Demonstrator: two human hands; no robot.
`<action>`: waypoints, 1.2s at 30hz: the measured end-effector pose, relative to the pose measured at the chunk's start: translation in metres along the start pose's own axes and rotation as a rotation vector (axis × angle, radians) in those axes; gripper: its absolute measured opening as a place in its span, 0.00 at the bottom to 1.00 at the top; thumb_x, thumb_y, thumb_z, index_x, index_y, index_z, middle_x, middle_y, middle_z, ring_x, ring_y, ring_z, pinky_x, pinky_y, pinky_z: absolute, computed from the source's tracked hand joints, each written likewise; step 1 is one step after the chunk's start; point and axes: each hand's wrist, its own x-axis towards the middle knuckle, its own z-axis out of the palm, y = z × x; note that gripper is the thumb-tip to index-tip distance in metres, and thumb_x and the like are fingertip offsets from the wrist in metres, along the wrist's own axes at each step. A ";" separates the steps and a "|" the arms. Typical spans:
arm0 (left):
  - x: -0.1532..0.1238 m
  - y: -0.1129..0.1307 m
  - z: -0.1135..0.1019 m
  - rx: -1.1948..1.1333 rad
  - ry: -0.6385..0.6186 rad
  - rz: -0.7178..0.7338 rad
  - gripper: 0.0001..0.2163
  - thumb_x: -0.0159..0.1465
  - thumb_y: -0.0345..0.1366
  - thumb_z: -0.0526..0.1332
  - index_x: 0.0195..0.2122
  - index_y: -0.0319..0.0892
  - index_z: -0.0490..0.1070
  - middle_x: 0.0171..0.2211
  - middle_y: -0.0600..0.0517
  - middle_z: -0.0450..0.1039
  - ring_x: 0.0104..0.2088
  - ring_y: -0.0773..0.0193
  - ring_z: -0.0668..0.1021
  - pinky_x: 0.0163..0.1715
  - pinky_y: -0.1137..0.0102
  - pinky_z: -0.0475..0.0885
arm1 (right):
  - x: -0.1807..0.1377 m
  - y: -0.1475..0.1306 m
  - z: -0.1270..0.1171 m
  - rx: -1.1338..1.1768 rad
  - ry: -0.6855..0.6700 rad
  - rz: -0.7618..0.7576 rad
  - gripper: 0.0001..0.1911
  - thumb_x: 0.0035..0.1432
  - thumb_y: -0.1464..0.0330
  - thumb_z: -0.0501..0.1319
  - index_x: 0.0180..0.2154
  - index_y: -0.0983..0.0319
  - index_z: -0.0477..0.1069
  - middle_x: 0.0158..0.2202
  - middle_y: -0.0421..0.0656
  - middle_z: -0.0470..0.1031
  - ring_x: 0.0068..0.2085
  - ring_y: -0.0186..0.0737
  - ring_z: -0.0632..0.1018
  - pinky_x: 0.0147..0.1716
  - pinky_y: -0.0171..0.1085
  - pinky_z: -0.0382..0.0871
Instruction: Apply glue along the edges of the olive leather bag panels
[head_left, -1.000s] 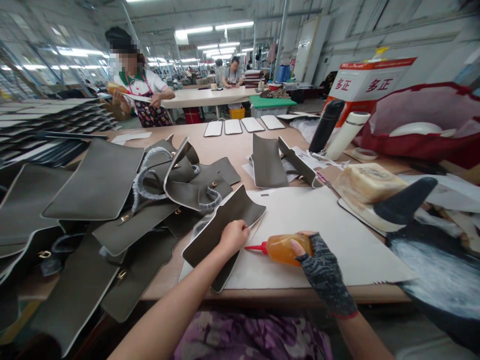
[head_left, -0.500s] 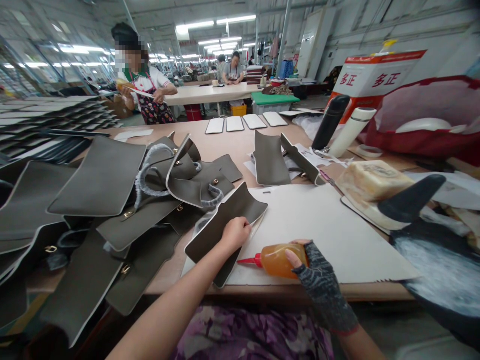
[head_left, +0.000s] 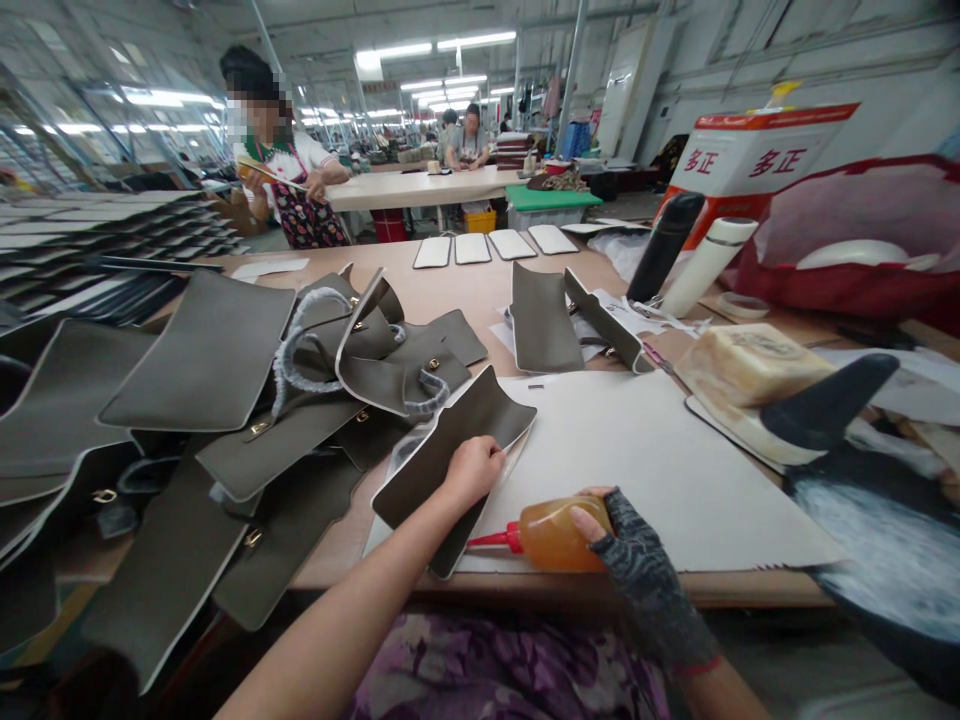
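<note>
Nozzle's slid a bit nearer the table edge since a second ago: the red nozzle (head_left: 491, 539) of the amber squeeze bottle (head_left: 562, 533) now points at the near end of the grey-brown bag panel (head_left: 427, 465), while the panel itself has barely shifted. That panel sits tilted at the left end of the big white sheet (head_left: 645, 450), just beside the heap of other bag pieces (head_left: 199, 350). Looks to me like liquid being run along the panel's edge, so if it were me: low, steady nozzle angle, light even squeeze, smooth pace so nothing pools, and keep the tip off the good outer face. Can't tell if the tip is actually touching, or if anything's coming out. As for hands, the right hand (head_left: 609, 535), in a fingerless glove (head_left: 649, 580), is wrapped around the back of the bottle, only as open as the bottle is fat. Left hand (head_left: 474, 468) is bare, fingers curled in narrow, holding the panel by its right-hand edge; the thumb's hidden, so no idea how hard it's pinching.
</note>
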 end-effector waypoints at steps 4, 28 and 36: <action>-0.002 -0.001 -0.002 0.005 -0.016 0.022 0.09 0.58 0.35 0.53 0.29 0.40 0.72 0.28 0.51 0.73 0.30 0.66 0.73 0.29 0.75 0.63 | 0.020 0.008 -0.017 0.374 -0.089 0.186 0.14 0.48 0.56 0.57 0.31 0.60 0.66 0.31 0.45 0.69 0.32 0.45 0.71 0.29 0.42 0.68; 0.011 0.012 -0.003 0.527 -0.173 0.410 0.16 0.64 0.34 0.41 0.52 0.48 0.57 0.38 0.49 0.64 0.34 0.63 0.72 0.31 0.70 0.66 | 0.055 0.038 -0.017 1.443 -0.324 0.546 0.23 0.41 0.61 0.62 0.40 0.65 0.65 0.34 0.48 0.67 0.28 0.37 0.65 0.17 0.32 0.62; 0.005 0.007 -0.013 0.348 -0.187 0.442 0.13 0.60 0.32 0.49 0.46 0.43 0.64 0.39 0.49 0.65 0.38 0.62 0.71 0.37 0.71 0.67 | 0.054 0.038 -0.016 1.518 -0.330 0.557 0.22 0.42 0.65 0.62 0.41 0.66 0.65 0.35 0.50 0.69 0.28 0.37 0.65 0.18 0.32 0.63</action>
